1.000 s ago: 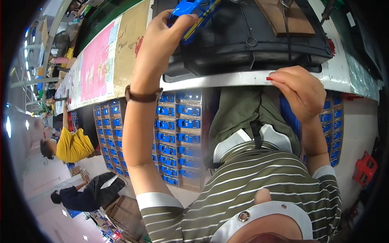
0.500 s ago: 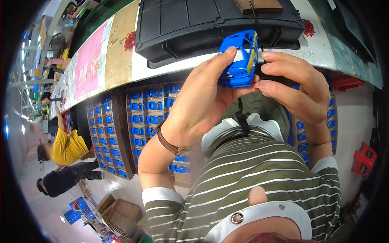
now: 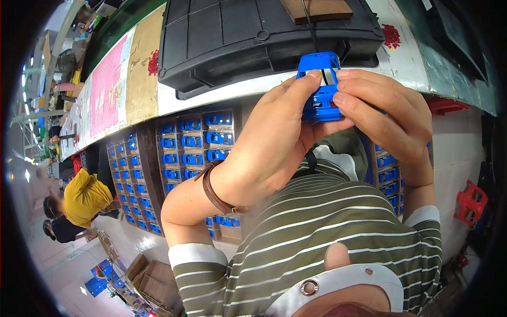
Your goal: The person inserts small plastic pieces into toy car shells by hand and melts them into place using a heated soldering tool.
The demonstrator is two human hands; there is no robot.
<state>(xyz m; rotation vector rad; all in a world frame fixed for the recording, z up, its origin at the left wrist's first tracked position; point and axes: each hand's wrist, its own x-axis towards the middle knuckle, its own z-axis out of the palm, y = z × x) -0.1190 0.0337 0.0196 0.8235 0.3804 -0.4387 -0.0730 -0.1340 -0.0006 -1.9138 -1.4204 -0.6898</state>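
Blue toy car point(image 3: 326, 96) is resting in the left hand point(image 3: 277, 129), just beside the right fingertips point(image 3: 342, 99).
The left hand is gripping it, thumb lying on top, fingers supporting underneath. The right hand point(image 3: 391, 108) is touching its right rear corner, fingertips sitting close together; whether they are pinching a small part, I cannot tell. Bracing the body firmly from below while pressing squarely, not sideways, is probably working best.

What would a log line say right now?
left hand: holding toy car | right hand: touching toy car | nearby: black bin, wooden board
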